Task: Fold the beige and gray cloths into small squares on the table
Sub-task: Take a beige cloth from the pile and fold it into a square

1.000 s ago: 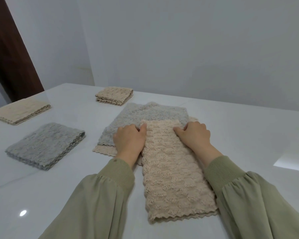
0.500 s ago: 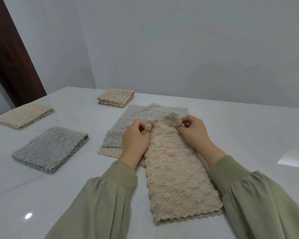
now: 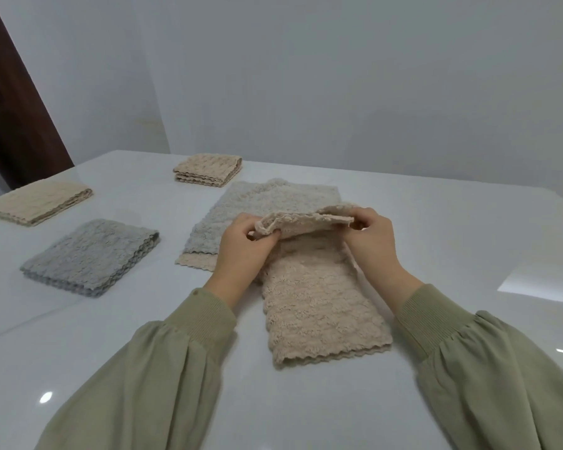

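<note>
Item: long beige cloth [image 3: 322, 306], folded into a narrow strip, lay lengthwise on the white table [image 3: 452, 228] in front of the person, its scalloped near end flat on the surface. The far end was raised off the table and curled toward the person. Left hand [image 3: 244, 251]: thumb and curled fingers pinched the left corner of the raised end. Right hand [image 3: 374, 245]: thumb and curled fingers pinched the right corner, so the edge ran between the two hands. Both arms wore olive-green sleeves [image 3: 163, 368] with ribbed cuffs. Beneath and beyond the strip: a flat gray cloth [image 3: 241, 209], spread open, resting on a second beige cloth [image 3: 195, 263] of which only a scalloped edge showed at the near left. Folded gray square [image 3: 88, 258]: to the left of the hands, well apart, layered edges facing the person. Folded beige square [image 3: 36, 203]: farther left, near the table's edge. Small beige square [image 3: 208, 167]: at the far side of the table, just beyond the flat gray cloth. Background: pale wall and a dark brown panel [image 3: 10, 108] at the upper left.
</note>
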Demonstrator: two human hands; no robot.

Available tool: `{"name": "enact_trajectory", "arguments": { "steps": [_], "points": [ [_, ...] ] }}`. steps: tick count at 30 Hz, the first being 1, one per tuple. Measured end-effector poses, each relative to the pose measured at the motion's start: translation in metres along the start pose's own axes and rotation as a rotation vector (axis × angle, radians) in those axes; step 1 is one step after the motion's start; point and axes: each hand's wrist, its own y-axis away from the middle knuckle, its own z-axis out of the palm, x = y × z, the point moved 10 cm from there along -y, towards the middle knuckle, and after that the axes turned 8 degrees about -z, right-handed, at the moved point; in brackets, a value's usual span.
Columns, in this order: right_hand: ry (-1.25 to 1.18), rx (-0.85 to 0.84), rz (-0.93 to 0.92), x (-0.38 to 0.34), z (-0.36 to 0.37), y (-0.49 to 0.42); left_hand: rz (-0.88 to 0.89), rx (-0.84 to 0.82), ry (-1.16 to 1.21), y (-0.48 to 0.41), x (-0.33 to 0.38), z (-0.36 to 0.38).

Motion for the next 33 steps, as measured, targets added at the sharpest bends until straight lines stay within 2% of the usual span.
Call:
{"name": "enact_trajectory", "arguments": {
  "steps": [3,8,10,13,15,19,22,28,33],
  "points": [
    [0.004,-0.034,0.004,-0.002,-0.008,0.010,0.171,0.031,-0.247,0.016,0.016,-0.004],
    [-0.154,-0.076,0.104,-0.007,-0.014,0.036,0.140,-0.088,-0.192,0.041,0.016,-0.004],
    [-0.254,-0.082,0.153,-0.005,-0.016,0.044,0.058,-0.139,-0.091,0.048,0.012,-0.002],
    [-0.424,-0.112,0.286,0.002,-0.014,0.058,-0.184,-0.250,0.232,0.057,-0.003,0.001],
    [-0.538,-0.107,0.396,0.007,-0.012,0.067,-0.295,-0.345,0.366,0.064,-0.008,0.005],
    [-0.649,-0.106,0.518,0.007,-0.012,0.084,-0.395,-0.423,0.403,0.075,-0.015,0.011],
    [-0.507,-0.130,0.428,0.003,-0.017,0.090,-0.432,-0.428,0.343,0.081,-0.021,0.011],
    [-0.282,-0.109,0.306,-0.003,-0.034,0.095,-0.398,-0.619,0.178,0.098,-0.021,0.019],
    [-0.023,-0.108,0.199,-0.009,-0.043,0.099,-0.349,-0.689,0.055,0.105,-0.018,0.022]
  ]
}}
